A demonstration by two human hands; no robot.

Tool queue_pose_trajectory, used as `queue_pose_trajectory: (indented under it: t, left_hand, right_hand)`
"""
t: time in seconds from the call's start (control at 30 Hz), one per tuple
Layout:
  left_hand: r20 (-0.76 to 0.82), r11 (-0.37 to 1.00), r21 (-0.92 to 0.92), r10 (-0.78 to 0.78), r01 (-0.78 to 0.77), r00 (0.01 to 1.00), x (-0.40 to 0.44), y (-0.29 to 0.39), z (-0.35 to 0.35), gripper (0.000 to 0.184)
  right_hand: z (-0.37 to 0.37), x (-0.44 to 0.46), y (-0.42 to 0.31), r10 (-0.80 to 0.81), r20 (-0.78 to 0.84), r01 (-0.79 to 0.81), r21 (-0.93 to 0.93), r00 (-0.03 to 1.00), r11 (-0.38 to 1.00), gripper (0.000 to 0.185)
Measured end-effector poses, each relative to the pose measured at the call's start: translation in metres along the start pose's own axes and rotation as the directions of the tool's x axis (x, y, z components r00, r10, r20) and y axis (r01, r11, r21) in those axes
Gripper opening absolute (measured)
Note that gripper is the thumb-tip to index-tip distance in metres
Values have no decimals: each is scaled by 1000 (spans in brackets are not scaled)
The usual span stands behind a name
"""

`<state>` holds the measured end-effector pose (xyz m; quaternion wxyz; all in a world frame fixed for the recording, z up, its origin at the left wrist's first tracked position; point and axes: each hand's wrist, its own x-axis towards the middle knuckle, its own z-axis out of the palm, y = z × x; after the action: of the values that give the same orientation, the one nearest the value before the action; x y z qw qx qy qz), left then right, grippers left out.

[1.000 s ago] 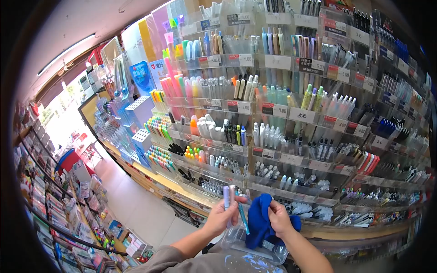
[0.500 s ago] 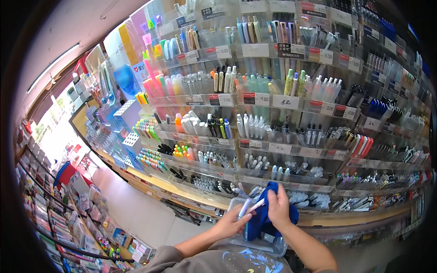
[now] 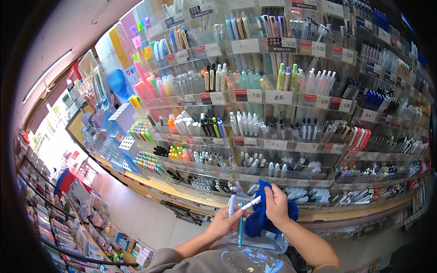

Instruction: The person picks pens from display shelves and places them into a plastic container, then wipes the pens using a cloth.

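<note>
Several pens are held in my left hand [image 3: 225, 224], whose fingers are closed round them. A lilac pen [image 3: 232, 204] points up, a teal pen [image 3: 240, 231] hangs down, and a white pen [image 3: 251, 203] slants right toward the cloth. My right hand [image 3: 276, 205] grips the bunched blue cloth [image 3: 258, 221] at its top, and the cloth touches or lies very near the tip of the white pen. Beneath both hands is a clear plastic box [image 3: 281, 246], partly hidden by the cloth.
A tall rack with clear shelves [image 3: 277, 145] of pens and price labels fills the front and right. A wooden ledge [image 3: 318, 214] runs below it. At the left, another display [image 3: 86, 218] stands across the tiled floor [image 3: 150, 216].
The white pen has swung from upright to slanting right against or near the cloth. The cloth has shifted slightly, and the camera view has turned, so the rack appears further left.
</note>
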<state>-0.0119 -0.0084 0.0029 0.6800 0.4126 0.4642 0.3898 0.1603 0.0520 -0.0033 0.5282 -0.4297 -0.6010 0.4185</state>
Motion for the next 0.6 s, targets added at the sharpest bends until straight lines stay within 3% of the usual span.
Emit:
queue_pose_trajectory:
  t: [0.13,0.17,0.27,0.3,0.4,0.5,0.6]
  left_hand:
    - [71,975,-184,-111,123,991,-3,4,-1,29]
    - [74,973,-194,-113,126,991,-3,4,-1,29]
    - [61,970,-215,-106,116,993,-4,4,2,29]
    - [46,971,-216,-93,101,995,-4,4,3,28]
    - [8,976,-194,-102,102,995,-5,6,5,27]
    - [-21,983,-152,-103,99,994,-6,4,7,27]
    - [-35,990,-113,-86,82,996,-7,-1,10,27]
  right_hand:
    - [5,6,3,176,-179,-68,489,968,870,22]
    - [2,6,3,175,-157,-71,513,972,856,21]
    - [4,1,-9,169,-7,-148,456,986,878,18]
    - [6,0,-11,124,57,-136,481,991,866,26]
    - [12,-4,-2,-13,77,-11,305,997,952,29]
    - [8,-2,1,-27,79,23,59,997,998,24]
    - [3,0,-3,-1,48,0,10,999,1000,21]
